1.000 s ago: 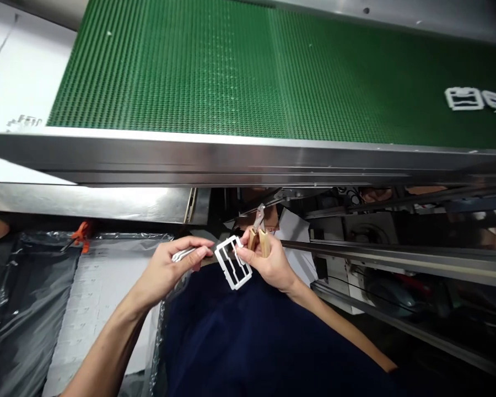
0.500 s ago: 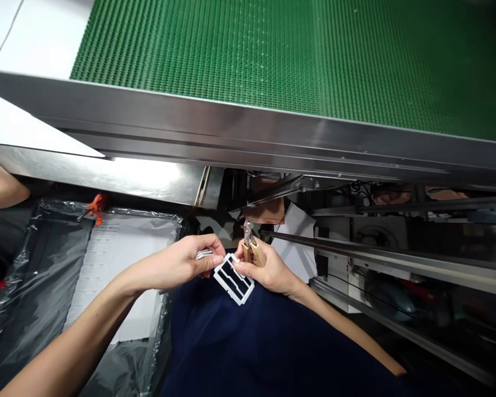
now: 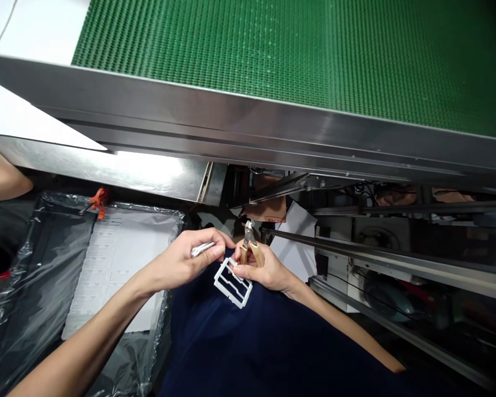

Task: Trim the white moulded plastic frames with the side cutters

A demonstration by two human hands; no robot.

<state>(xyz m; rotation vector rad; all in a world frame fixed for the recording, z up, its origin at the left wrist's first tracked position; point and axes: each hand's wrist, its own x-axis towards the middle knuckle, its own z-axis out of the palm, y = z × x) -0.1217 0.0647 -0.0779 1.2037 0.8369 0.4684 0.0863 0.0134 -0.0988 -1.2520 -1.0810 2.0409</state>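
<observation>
My right hand [image 3: 268, 270] is closed around side cutters [image 3: 250, 242] with tan handles, their metal jaws pointing away from me. Between its thumb and fingers it also pinches a white plastic frame [image 3: 223, 286] with slotted openings, which hangs tilted over my dark blue clothing. My left hand [image 3: 200, 256] is closed on several thin white plastic pieces [image 3: 202, 249], stacked together in its grip. Its fingertips are close to the upper corner of the frame; whether they touch it I cannot tell.
A green conveyor belt [image 3: 231, 49] with a metal side rail [image 3: 215, 110] runs across the top. At left, a plastic-lined bin [image 3: 45, 242] holds white sheets [image 3: 124, 264] and has an orange clamp [image 3: 99, 201] on its edge. Another person's arm [image 3: 4, 176] shows at far left. Metal bars [image 3: 397, 259] lie right.
My left hand has drawn its thumb off the frame's corner and turned slightly, with the white pieces still in it. The frame has tilted a little in my right hand.
</observation>
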